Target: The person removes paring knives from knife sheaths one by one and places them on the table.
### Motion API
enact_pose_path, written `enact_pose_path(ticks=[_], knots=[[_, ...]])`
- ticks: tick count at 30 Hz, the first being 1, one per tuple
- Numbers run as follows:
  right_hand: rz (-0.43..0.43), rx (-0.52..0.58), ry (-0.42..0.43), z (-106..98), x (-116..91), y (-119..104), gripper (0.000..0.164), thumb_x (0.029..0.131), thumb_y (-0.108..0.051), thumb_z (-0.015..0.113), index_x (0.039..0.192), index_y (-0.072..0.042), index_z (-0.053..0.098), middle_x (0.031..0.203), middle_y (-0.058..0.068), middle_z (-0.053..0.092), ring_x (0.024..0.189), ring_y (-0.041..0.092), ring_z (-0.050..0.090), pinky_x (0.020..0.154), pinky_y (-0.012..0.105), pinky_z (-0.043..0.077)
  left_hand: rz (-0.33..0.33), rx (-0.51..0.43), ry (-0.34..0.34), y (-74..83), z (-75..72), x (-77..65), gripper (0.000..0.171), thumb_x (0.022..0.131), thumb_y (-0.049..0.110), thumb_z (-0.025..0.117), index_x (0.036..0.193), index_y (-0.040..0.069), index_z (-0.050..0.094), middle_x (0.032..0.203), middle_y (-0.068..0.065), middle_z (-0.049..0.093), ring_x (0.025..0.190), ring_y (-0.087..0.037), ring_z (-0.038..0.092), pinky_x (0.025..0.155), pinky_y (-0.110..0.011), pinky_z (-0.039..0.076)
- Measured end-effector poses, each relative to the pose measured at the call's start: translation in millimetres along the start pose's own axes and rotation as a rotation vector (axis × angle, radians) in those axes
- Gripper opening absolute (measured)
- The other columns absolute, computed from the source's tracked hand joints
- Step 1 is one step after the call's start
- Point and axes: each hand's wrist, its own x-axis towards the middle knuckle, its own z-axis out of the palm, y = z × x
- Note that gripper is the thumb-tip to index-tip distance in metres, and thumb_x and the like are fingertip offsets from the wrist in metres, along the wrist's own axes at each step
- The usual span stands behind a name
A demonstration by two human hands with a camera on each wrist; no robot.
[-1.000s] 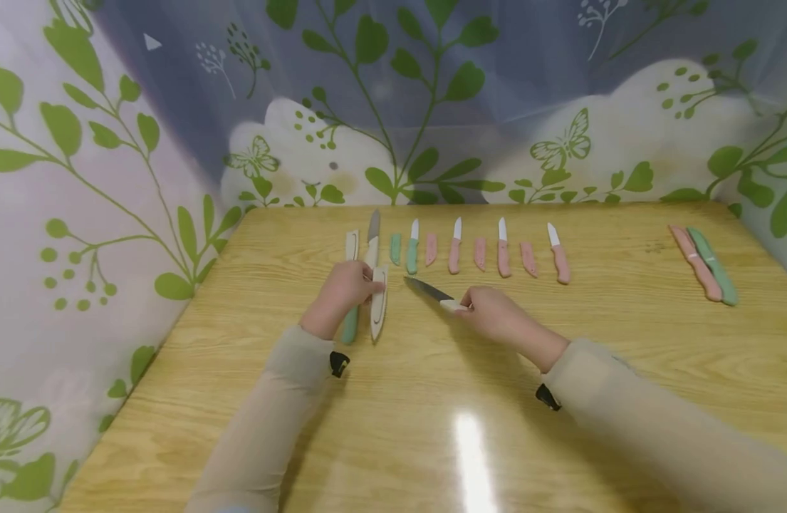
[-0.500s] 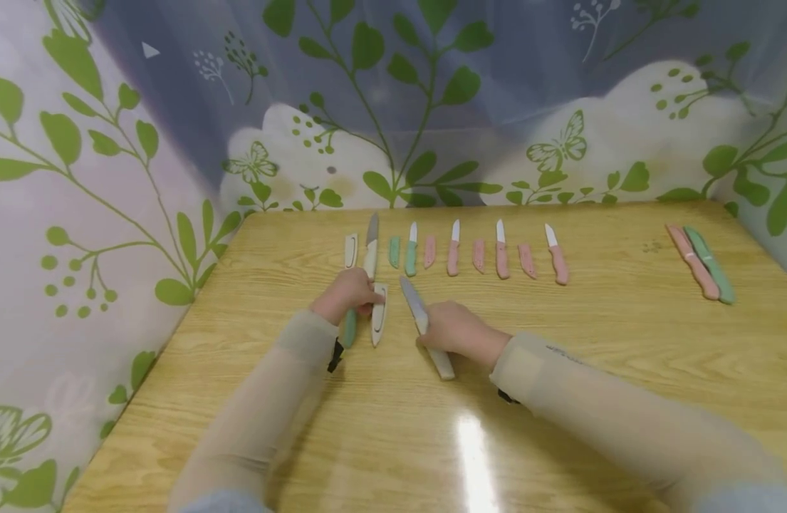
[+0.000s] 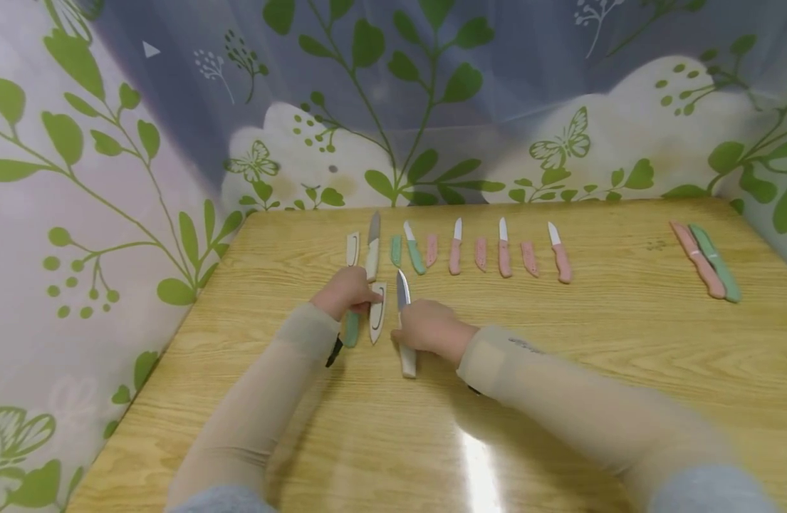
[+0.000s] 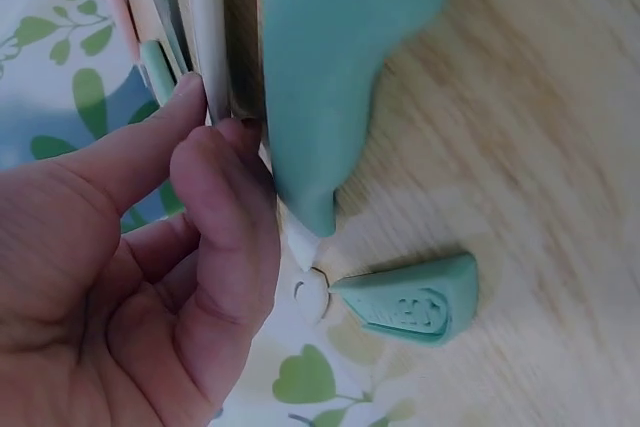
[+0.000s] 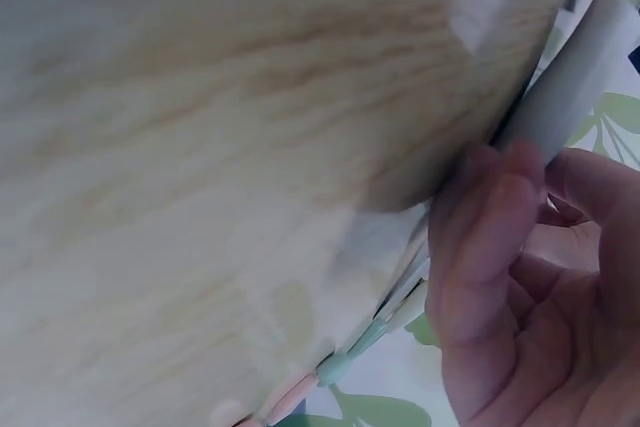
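In the head view my left hand (image 3: 350, 293) pinches a white knife sheath (image 3: 377, 320) between thumb and fingers; its tip points toward me. The left wrist view shows the same sheath (image 4: 206, 17) nearly edge-on. My right hand (image 3: 433, 329) grips a white-handled knife (image 3: 408, 362) just right of the sheath, blade (image 3: 402, 286) pointing away from me and apart from the sheath. In the right wrist view the fingers wrap the pale handle (image 5: 570, 82). A green-handled knife (image 3: 351, 330) lies beside my left hand, its far part hidden by the hand.
Behind the hands lie another white-handled knife (image 3: 372, 258), a white sheath (image 3: 352, 248), a small green knife (image 3: 415, 255), a green sheath (image 3: 396, 251), and several pink knives (image 3: 455, 256) and sheaths (image 3: 481, 254). Far right, a pink knife (image 3: 699, 263) and green knife (image 3: 716, 263) lie together.
My right hand has moved left, turning the knife from slanted to nearly straight away from me. My left hand has lowered the sheath slightly toward me. The small green knife has tilted.
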Motion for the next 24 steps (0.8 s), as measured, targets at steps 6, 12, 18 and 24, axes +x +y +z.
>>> enact_pose_path(ticks=[6,12,18,24], knots=[[-0.007,0.033,0.014,-1.1,2.3,-3.6,0.041,0.096,-0.042,0.057,0.07,-0.01,0.06,0.068,0.004,0.055,0.055,0.013,0.049,0.048,0.027,0.04,0.051,0.065,0.028,3.3,-0.7,-4.8,0.051,0.092,0.03,0.067,0.051,0.013,0.042,0.042,0.004,0.038,0.042,-0.008,0.037,0.058,-0.023,0.037],[-0.013,0.042,0.0,-1.2,6.7,-4.7,0.043,0.097,-0.041,0.055,0.065,-0.012,0.057,0.065,0.002,0.052,0.055,0.013,0.047,0.049,0.026,0.039,0.07,0.077,0.036,5.5,-1.2,-8.1,0.051,0.092,0.029,0.067,0.051,0.012,0.044,0.041,0.003,0.038,0.041,-0.008,0.037,0.057,-0.022,0.036],[0.009,0.063,-0.013,-1.0,9.2,-5.6,0.044,0.098,-0.042,0.055,0.065,-0.012,0.057,0.064,0.002,0.051,0.054,0.013,0.046,0.049,0.027,0.038,0.072,0.077,0.038,5.9,-0.2,-6.6,0.051,0.092,0.028,0.067,0.05,0.012,0.044,0.041,0.004,0.037,0.04,-0.008,0.036,0.056,-0.021,0.036],[0.004,0.06,-0.006,-1.1,10.4,-5.6,0.044,0.098,-0.042,0.055,0.065,-0.013,0.057,0.063,0.001,0.051,0.054,0.013,0.046,0.05,0.027,0.038,0.06,0.066,0.031,6.8,-0.9,-6.2,0.05,0.093,0.028,0.067,0.051,0.011,0.045,0.041,0.003,0.037,0.04,-0.008,0.036,0.052,-0.022,0.035]])
